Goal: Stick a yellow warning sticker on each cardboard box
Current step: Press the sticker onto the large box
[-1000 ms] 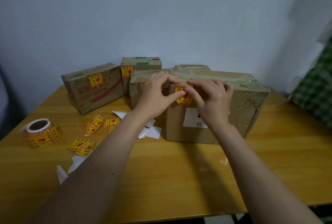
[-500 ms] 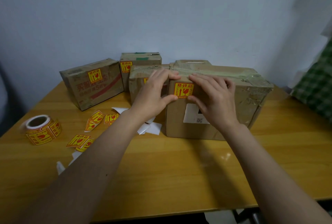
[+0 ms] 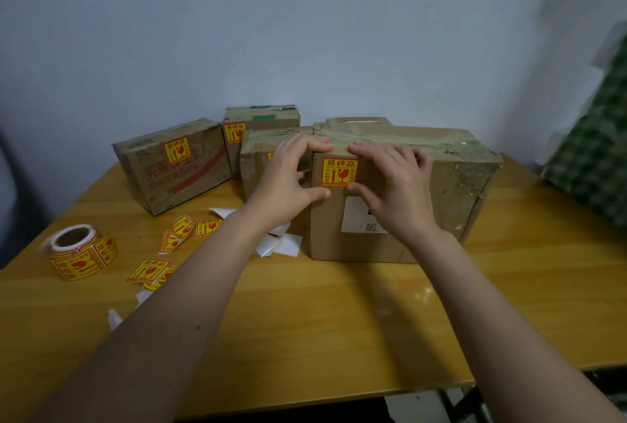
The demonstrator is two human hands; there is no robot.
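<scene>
Both hands are on the front face of the big cardboard box, flat against it, nothing pinched. Left hand sits at the box's left edge, fingers over the top corner, thumb pointing in under the sticker. Right hand is spread open on the face, fingertips at the top edge, thumb under the sticker's lower right corner.

The yellow warning sticker lies flat on the box between the two hands, framed by fingers above and thumbs below. White shipping label is just below the right thumb, partly covered by the wrist.

Behind the left hand: a smaller box, its sticker mostly hidden. Further left, a printed box and a rear box, each with a sticker on.

Left of the forearm on the wooden table: loose stickers, white backing scraps, sticker roll farthest out.
</scene>
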